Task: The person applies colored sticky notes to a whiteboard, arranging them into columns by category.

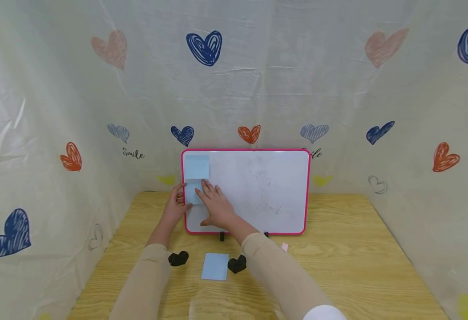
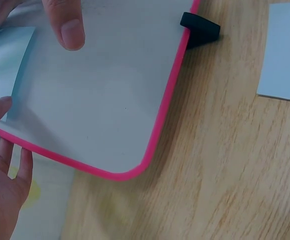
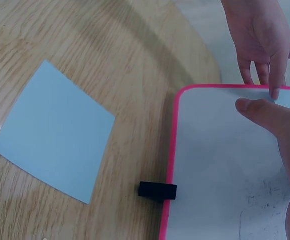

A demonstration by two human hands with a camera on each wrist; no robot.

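Observation:
A whiteboard with a pink frame stands upright on the table. Two light-blue sticky notes are on its left side, an upper note above a lower note. My left hand grips the board's left edge, its thumb on the lower note's bottom corner and the other fingers behind the frame. With fingers spread, my right hand presses the lower note's right part and covers some of it. The left wrist view shows that note partly, near both hands.
A blue sticky-note pad lies on the wooden table before the board, between two black heart-shaped pieces. A small pink slip lies to the right. Black feet support the board. A heart-printed curtain hangs behind.

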